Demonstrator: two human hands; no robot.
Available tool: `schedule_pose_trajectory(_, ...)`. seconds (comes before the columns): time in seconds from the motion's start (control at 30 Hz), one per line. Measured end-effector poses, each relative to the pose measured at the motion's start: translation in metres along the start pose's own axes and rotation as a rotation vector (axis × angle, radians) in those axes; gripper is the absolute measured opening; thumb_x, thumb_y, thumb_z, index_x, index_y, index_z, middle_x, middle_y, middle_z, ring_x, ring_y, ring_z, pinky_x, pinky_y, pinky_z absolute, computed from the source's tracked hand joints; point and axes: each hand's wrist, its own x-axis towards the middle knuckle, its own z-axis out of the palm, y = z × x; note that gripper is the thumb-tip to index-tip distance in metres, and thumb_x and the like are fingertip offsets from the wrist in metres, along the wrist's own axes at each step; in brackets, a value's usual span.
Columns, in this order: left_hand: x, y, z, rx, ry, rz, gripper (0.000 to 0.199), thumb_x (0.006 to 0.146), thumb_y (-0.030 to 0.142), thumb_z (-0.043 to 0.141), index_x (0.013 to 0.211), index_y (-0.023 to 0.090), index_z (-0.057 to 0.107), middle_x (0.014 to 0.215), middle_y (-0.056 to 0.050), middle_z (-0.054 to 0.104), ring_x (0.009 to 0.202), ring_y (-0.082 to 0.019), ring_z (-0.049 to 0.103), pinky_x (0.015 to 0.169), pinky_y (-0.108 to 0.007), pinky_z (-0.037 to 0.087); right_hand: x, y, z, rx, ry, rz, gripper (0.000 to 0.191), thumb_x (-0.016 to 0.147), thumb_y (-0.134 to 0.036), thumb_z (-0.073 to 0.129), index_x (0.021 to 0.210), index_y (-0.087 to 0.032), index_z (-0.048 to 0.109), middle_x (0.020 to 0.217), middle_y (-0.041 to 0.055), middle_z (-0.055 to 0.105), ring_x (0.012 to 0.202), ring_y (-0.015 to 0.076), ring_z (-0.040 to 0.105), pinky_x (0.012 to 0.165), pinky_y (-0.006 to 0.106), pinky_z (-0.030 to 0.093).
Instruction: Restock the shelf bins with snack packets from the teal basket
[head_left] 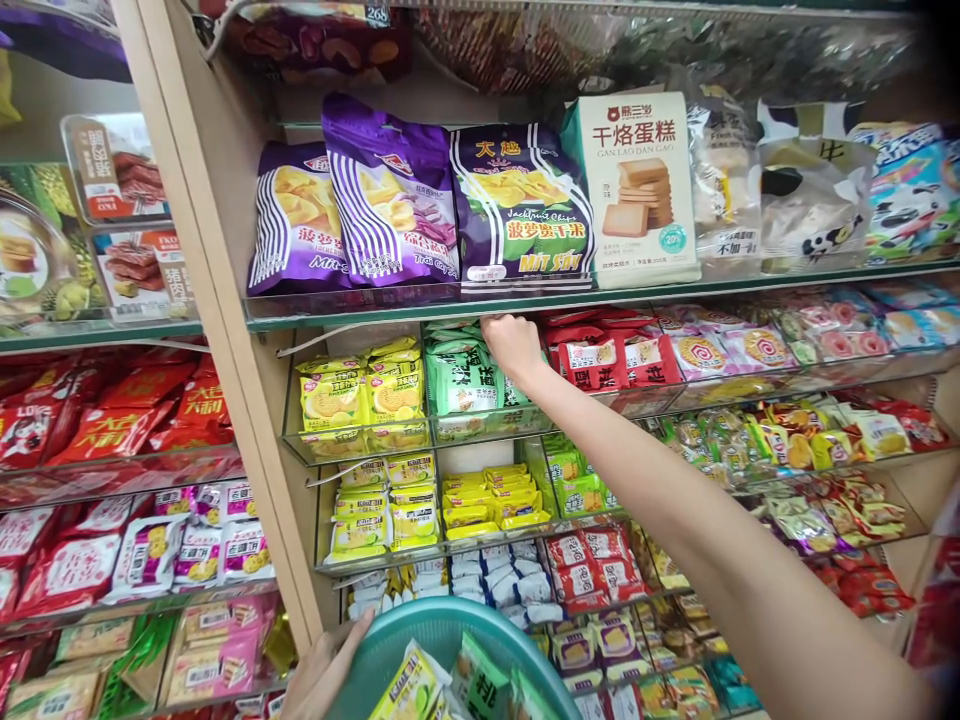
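Note:
My right hand (514, 348) reaches into an upper bin of green snack packets (459, 375), just under the shelf edge. Its fingers are curled down among the packets, and what lies in them is hidden. At the bottom, my left hand (328, 668) grips the side of a teal plastic basket (390, 625), with the thumb along the rim. Inside the basket lie a yellow snack packet (412, 685) and green packets (478, 678).
Yellow cracker packets (335, 395) and red packets (592, 360) flank the green bin. Above, a glass shelf carries purple chip bags (394, 200) and a cake box (637, 190). A wooden upright (225, 300) stands left. Clear bin fronts edge the lower rows.

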Motion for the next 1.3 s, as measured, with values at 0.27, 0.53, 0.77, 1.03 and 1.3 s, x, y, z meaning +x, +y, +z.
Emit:
schedule_pose_trajectory(0.27,0.002,0.001,0.001,-0.022,-0.025,0.037,0.065,0.081,0.069,0.032,0.105,0.021,0.068,0.107,-0.006,0.069,0.113,-0.033,0.055,0.097,-0.040,0.040,-0.006,0.005,0.016,0.007,0.203,0.037,0.035,0.096,-0.018,0.024,0.111,-0.015,0.055,0.097,0.0151,0.067,0.083,0.0247,0.066,0.063,0.028,0.040)
schedule_pose_trajectory(0.53,0.009,-0.004,0.006,-0.046,-0.030,0.059,0.058,0.082,0.064,0.036,0.107,0.022,0.068,0.107,-0.005,0.069,0.112,-0.033,0.056,0.095,-0.039,0.040,-0.020,0.015,0.016,0.084,0.223,0.184,0.035,0.097,-0.024,0.024,0.113,-0.015,0.054,0.095,0.0118,0.068,0.077,0.0226,0.064,0.062,0.027,0.034)
schedule_pose_trajectory(0.77,0.012,-0.008,0.008,-0.089,-0.039,0.046,0.064,0.080,0.068,0.036,0.107,0.020,0.068,0.106,-0.006,0.069,0.112,-0.034,0.055,0.097,-0.040,0.038,-0.030,0.015,0.022,0.113,0.223,0.217,0.027,0.094,-0.023,0.033,0.107,-0.016,0.055,0.091,0.0097,0.069,0.073,0.0208,0.063,0.057,0.027,0.027)
schedule_pose_trajectory(1.03,0.009,-0.001,0.007,-0.067,-0.009,0.015,0.055,0.081,0.063,0.037,0.098,0.021,0.069,0.097,-0.004,0.071,0.108,-0.033,0.057,0.097,-0.041,0.037,-0.032,0.018,0.017,0.061,0.250,0.151,0.027,0.094,-0.024,0.031,0.105,-0.016,0.055,0.092,0.0086,0.069,0.070,0.0196,0.062,0.054,0.027,0.022)
schedule_pose_trajectory(1.3,0.009,0.001,0.004,-0.053,-0.030,0.044,0.053,0.082,0.060,0.038,0.099,0.021,0.069,0.105,-0.006,0.069,0.111,-0.033,0.055,0.095,-0.040,0.038,-0.039,0.020,-0.004,-0.070,0.249,0.002,0.031,0.094,-0.018,0.027,0.102,-0.014,0.057,0.090,0.0097,0.068,0.068,0.0181,0.062,0.052,0.026,0.022)
